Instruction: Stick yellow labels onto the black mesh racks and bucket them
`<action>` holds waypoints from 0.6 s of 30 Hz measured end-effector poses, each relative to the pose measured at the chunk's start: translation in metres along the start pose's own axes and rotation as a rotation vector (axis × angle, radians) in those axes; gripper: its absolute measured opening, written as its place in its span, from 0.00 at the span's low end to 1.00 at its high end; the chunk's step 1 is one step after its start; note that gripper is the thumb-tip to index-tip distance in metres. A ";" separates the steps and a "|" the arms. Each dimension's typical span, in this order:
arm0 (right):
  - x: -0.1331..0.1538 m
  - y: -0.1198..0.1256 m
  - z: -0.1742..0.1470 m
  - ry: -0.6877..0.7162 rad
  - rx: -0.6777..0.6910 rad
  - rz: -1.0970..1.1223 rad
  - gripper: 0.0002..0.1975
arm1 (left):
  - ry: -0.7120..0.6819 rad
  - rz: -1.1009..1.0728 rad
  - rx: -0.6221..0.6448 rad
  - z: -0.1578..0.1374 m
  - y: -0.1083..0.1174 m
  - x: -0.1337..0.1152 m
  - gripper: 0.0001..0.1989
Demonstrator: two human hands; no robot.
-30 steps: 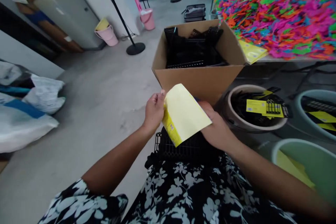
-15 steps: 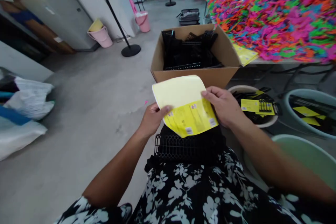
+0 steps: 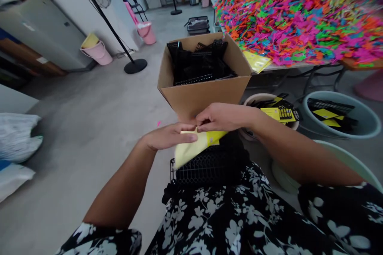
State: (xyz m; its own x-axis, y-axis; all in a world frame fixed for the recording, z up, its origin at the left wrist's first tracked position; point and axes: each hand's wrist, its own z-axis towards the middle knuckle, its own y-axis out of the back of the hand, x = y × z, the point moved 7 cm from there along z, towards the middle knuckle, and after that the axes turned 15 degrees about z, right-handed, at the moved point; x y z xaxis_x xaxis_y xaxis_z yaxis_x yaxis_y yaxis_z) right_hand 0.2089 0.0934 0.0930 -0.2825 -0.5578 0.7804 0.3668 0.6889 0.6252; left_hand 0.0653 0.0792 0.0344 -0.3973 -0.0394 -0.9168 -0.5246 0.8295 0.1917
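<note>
A sheet of yellow labels (image 3: 191, 149), pale on one part and bright yellow with print on another, is bent between my two hands. My left hand (image 3: 173, 134) is closed on its upper left edge, thumb on top. My right hand (image 3: 213, 117) pinches the sheet's upper edge right beside the left fingertips; the exact pinch is partly hidden by the fingers. Below the sheet, black plastic grid trays (image 3: 200, 167) lie on my lap, over the floral clothing.
Ahead stands an open cardboard box (image 3: 206, 93) of black plastic pieces. At right are a beige tub (image 3: 265, 97) and a blue tub (image 3: 359, 121) with black pieces and yellow labels, plus a green tub (image 3: 344, 155). Colourful plastic pieces (image 3: 299, 16) heap on a table. A fan stand (image 3: 135, 66) is at left.
My hands have come together at the sheet's upper edge, the right moving left. The sheet, spread flat before, is now bent and tilted. The view has shifted slightly to the right.
</note>
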 end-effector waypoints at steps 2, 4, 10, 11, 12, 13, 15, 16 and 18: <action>0.001 0.005 0.000 0.006 -0.257 -0.172 0.09 | 0.051 -0.066 -0.096 0.007 -0.008 0.001 0.16; 0.003 0.009 -0.015 0.015 -0.643 -0.283 0.08 | 0.014 -0.289 -0.287 0.009 -0.009 0.005 0.15; -0.015 -0.036 -0.045 -0.004 -1.084 -0.211 0.20 | -0.063 -0.701 -0.513 0.008 -0.028 0.026 0.18; -0.018 -0.043 -0.043 -0.010 -1.066 -0.184 0.20 | -0.072 -0.711 -0.505 0.009 -0.032 0.026 0.18; -0.021 -0.047 -0.042 -0.008 -1.054 -0.155 0.19 | -0.082 -0.712 -0.496 0.009 -0.034 0.026 0.19; -0.022 -0.049 -0.042 0.000 -1.052 -0.123 0.17 | -0.092 -0.707 -0.488 0.010 -0.036 0.024 0.19; -0.024 -0.047 -0.043 0.021 -1.063 -0.071 0.13 | -0.104 -0.681 -0.471 0.010 -0.038 0.020 0.20; -0.024 -0.044 -0.045 0.034 -1.067 -0.061 0.12 | -0.105 -0.666 -0.462 0.009 -0.038 0.019 0.20; -0.024 -0.039 -0.048 0.058 -1.076 -0.071 0.10 | -0.105 -0.641 -0.440 0.010 -0.040 0.015 0.21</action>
State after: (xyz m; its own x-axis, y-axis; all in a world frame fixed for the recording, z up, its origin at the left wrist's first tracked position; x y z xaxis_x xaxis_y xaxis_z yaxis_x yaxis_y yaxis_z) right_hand 0.2440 0.0579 0.0493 -0.3017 -0.6205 0.7238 0.9456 -0.0980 0.3101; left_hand 0.0874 0.0508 0.0092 0.1457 -0.3654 -0.9194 -0.8863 0.3647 -0.2854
